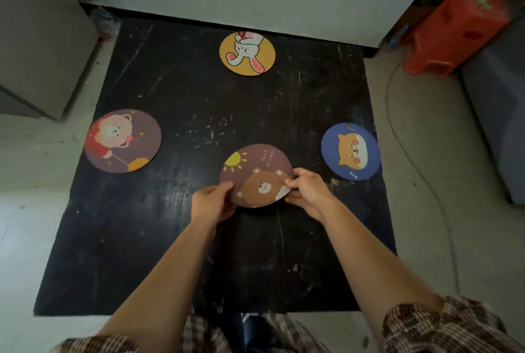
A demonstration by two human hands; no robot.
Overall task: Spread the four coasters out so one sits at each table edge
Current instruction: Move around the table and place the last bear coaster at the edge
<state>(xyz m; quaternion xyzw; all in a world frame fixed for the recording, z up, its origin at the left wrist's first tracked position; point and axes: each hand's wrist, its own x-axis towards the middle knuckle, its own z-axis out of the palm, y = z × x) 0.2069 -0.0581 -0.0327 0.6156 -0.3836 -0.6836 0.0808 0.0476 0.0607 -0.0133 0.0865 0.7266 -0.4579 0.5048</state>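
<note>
Four round coasters are on the black table [170, 239]. A yellow rabbit coaster [247, 53] lies at the far edge. At the left edge lies a purple coaster with a pale bear [122, 141], and at the right edge a blue coaster with an orange dog [350, 151]. Near the table's middle, a brown bear coaster with a sun [254, 172] is held at its near rim by both hands. My left hand [211, 203] pinches its left side and my right hand [308, 192] pinches its right side. Its near edge looks slightly raised.
A red plastic stool [454, 31] stands at the back right, with a grey cable [397, 137] trailing along the floor beside the table. A grey box-like block [37, 40] stands at the left. A white wall runs behind the table.
</note>
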